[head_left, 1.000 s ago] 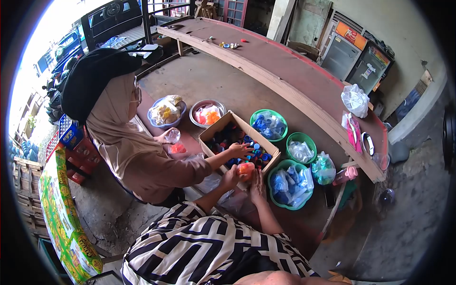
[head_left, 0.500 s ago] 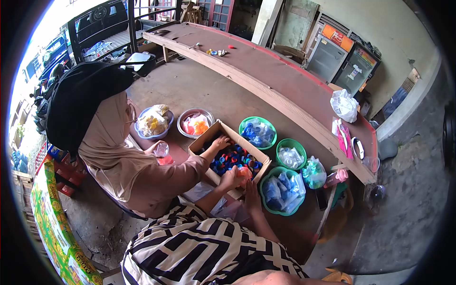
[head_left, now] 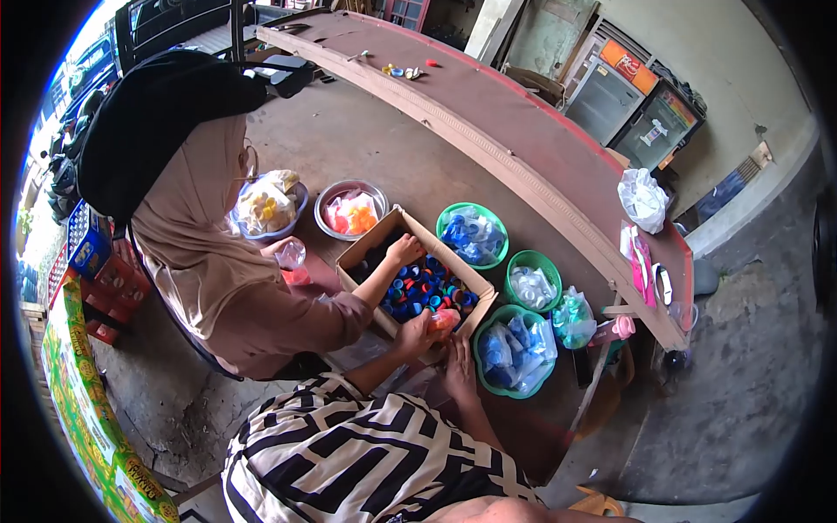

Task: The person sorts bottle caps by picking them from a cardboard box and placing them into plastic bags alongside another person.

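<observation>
My left hand (head_left: 415,335) is closed around a small clear plastic bag of red-orange caps (head_left: 445,322) at the near side of the cardboard box (head_left: 475,281). Flat against the outside of the box's near corner rests my right hand (head_left: 460,373), its fingers stretched out and holding nothing I can see. Loose bottle caps (head_left: 418,286), mostly blue with some red and black, fill the box. A co-worker's hand (head_left: 404,249) reaches into them from the left, and that person's other hand grips a clear bag with red caps (head_left: 295,263).
Around the box stand a teal basin (head_left: 551,370) of bagged blue caps, green basins (head_left: 504,247), a metal bowl (head_left: 378,193) and a purple basin (head_left: 299,215). The co-worker (head_left: 218,288) sits close at the left. A long wooden table edge (head_left: 523,183) runs behind.
The co-worker's hand inside the box has lifted slightly. The co-worker leans a little differently and the view has shifted. My hands keep nearly the same place at the box.
</observation>
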The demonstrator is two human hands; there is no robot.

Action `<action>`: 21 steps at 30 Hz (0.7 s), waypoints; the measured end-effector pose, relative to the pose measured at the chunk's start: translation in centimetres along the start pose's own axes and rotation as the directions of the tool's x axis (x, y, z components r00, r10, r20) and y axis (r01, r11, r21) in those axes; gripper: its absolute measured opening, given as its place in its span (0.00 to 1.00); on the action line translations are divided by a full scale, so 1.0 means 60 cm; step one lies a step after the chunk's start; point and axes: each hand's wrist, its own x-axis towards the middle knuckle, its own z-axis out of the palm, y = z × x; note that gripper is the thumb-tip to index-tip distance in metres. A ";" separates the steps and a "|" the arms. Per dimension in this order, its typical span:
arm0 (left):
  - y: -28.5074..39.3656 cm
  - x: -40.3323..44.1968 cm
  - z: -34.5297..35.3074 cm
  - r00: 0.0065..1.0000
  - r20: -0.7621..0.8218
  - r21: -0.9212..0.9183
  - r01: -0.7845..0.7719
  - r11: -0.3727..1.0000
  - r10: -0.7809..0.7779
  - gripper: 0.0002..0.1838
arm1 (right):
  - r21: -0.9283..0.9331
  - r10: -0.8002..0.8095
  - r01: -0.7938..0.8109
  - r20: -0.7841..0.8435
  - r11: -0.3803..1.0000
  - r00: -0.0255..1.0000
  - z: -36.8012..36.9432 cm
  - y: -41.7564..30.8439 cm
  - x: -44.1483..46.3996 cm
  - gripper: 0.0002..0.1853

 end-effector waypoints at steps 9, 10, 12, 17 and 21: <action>-0.005 0.001 0.006 1.000 0.016 0.053 -0.022 0.998 0.021 0.30 | 0.051 -0.042 0.047 -0.097 0.998 0.994 -0.012 -0.018 0.007 0.33; -0.008 0.001 0.007 0.996 -0.017 0.048 -0.082 0.995 0.083 0.26 | 0.049 -0.048 0.053 -0.100 0.997 0.994 -0.009 -0.016 0.009 0.33; -0.009 0.002 0.007 0.988 -0.050 0.041 -0.146 0.988 0.148 0.23 | 0.058 -0.029 0.035 -0.091 0.998 0.995 -0.004 -0.012 0.004 0.33; -0.004 0.010 0.004 0.997 0.066 0.063 -0.038 0.997 0.034 0.25 | 0.019 -0.044 0.045 -0.080 0.999 0.996 0.003 -0.002 0.005 0.31; -0.010 0.006 0.000 0.997 0.034 0.049 -0.071 0.996 0.070 0.23 | 0.087 0.020 -0.013 -0.078 0.996 0.997 0.004 -0.009 0.006 0.31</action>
